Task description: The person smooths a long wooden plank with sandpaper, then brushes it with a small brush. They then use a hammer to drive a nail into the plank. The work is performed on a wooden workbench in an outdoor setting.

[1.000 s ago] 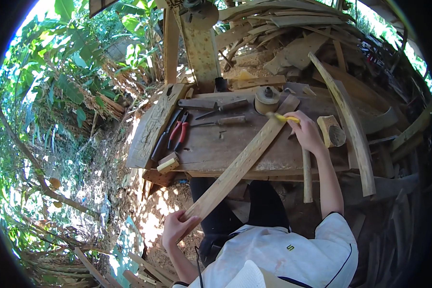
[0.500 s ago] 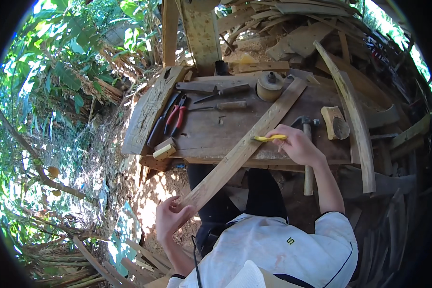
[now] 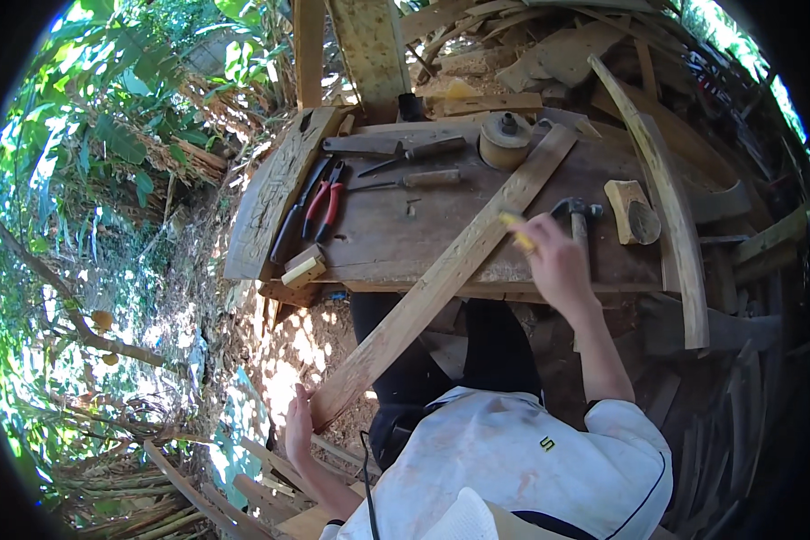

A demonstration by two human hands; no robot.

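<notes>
A long wooden plank [image 3: 432, 283] slants from the workbench down to the lower left, past my legs. My left hand [image 3: 301, 430] is at the plank's near end, its fingers stretched out along the edge and not wrapped round it. My right hand [image 3: 556, 261] is above the bench, just right of the plank. It is closed on a slim yellow tool [image 3: 519, 232], its tip close to the plank's surface. Blur and fingers hide whether this is a pencil or a blade. A claw hammer [image 3: 579, 216] lies just right of that hand, its handle partly behind my forearm.
On the workbench [image 3: 378, 229] lie red-handled pliers [image 3: 323, 202], a chisel-like tool [image 3: 427, 178] and other hand tools. A round wooden block [image 3: 504, 141] stands at the back. A cut wood block [image 3: 632, 212] and a long curved stick [image 3: 661, 193] lie right. Scrap wood [image 3: 567, 63] is piled behind.
My left hand has loosened from around the plank's end and now lies flat beside it. My right hand has moved up along the plank with the yellow tool turned. The view has shifted slightly.
</notes>
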